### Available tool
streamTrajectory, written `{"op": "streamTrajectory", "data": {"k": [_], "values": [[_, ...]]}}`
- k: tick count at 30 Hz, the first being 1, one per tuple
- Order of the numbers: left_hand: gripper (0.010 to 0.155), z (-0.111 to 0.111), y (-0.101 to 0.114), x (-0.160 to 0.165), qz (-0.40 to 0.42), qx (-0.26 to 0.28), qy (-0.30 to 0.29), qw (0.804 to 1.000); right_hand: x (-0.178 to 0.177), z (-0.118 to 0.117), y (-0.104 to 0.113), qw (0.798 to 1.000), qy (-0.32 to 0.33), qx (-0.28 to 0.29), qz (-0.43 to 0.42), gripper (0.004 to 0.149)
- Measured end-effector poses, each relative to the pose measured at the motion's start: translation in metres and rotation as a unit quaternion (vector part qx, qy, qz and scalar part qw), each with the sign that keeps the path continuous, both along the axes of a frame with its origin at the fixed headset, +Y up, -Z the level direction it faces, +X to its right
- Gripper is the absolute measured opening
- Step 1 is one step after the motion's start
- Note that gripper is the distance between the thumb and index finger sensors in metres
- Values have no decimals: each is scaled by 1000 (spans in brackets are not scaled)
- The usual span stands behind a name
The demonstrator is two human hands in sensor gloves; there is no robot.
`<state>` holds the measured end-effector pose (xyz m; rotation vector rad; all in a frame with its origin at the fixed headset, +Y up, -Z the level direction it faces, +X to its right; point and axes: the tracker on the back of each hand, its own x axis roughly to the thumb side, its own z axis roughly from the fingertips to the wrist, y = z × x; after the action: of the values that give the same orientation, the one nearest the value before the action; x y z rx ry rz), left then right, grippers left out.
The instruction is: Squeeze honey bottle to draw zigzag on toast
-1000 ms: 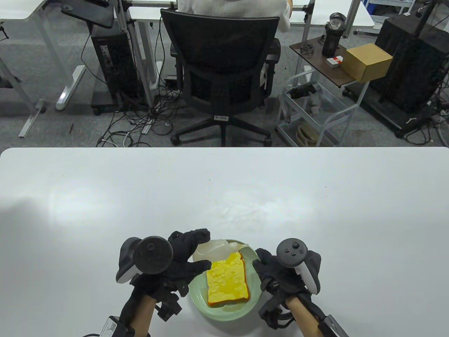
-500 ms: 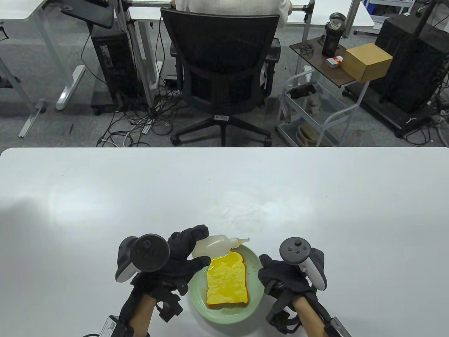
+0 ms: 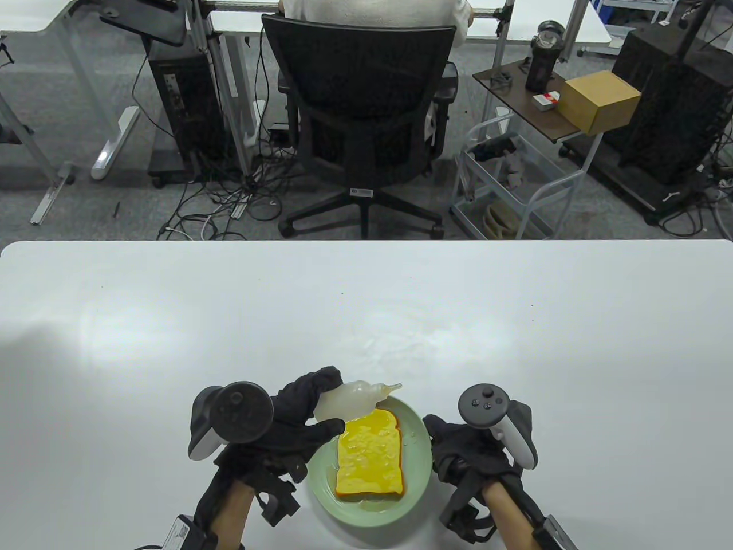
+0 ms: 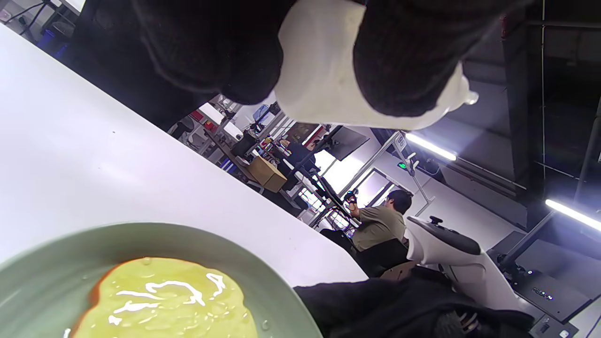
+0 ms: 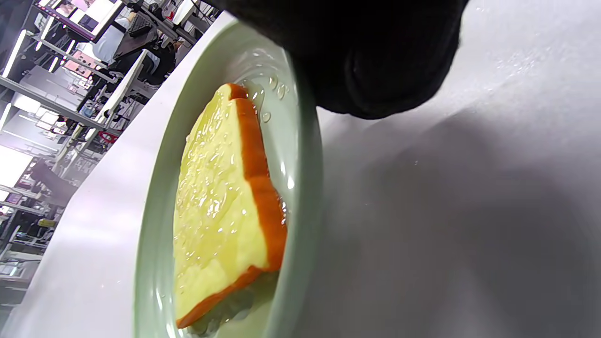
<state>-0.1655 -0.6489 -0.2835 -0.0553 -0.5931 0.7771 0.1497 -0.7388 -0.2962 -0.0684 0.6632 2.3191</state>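
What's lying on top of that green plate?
A slice of toast with a glossy, wet top lies on the green plate, with droplets around it. The plate under the toast is hidden.

A glossy white bench [image 3: 366,309] fills the lower half of the frame. Beyond it, on grey carpet [image 3: 74,206], a black mesh office chair [image 3: 361,109] stands upper centre, a cardboard box [image 3: 601,100] on a dark side table [image 3: 524,106] upper right, tangled cables [image 3: 217,206] at left.

Open white table [image 3: 172,321] beyond the plate [image 3: 320,487], honey bottle [image 3: 349,399] above its far rim, hands flanking both sides
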Motion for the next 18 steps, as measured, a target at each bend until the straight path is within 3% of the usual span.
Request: {"op": "streamTrajectory", "data": {"k": [10,14,18], "values": [[85,-1,-1,2,12,3,-17,1000,3,-2,-2,1000,3,-2,30,58],[85,-2,-2,5,13,3,-26,1000,4,-2,0,996,-10,42,76,54],[83,-2,-2,5,14,5,-28,999,2,-1,2,996,-11,44,77,51]]}}
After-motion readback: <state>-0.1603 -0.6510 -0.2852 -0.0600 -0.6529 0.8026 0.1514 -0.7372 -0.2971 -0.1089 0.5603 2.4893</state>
